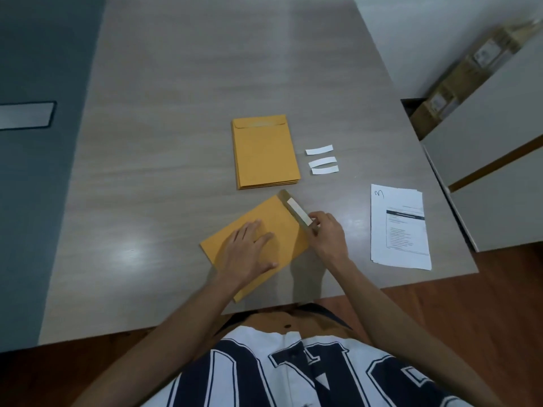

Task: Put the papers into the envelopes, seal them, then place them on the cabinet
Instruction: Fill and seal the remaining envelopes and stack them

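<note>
single head-worn wide-angle view, looking forward and steeply down, close over table (176, 142), hands, own torso

Yellow envelope (258, 230) lies angled on table in front of me, flap open w/ white strip. Envelope stack (266, 152) beyond; papers (401, 229) to right.

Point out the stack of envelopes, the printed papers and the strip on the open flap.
stack of envelopes (266, 152): head view, middle of the top envelope's face.
printed papers (402, 230): head view, middle of the top sheet.
white strip (299, 210): head view, middle of its length, on the flap.
</note>
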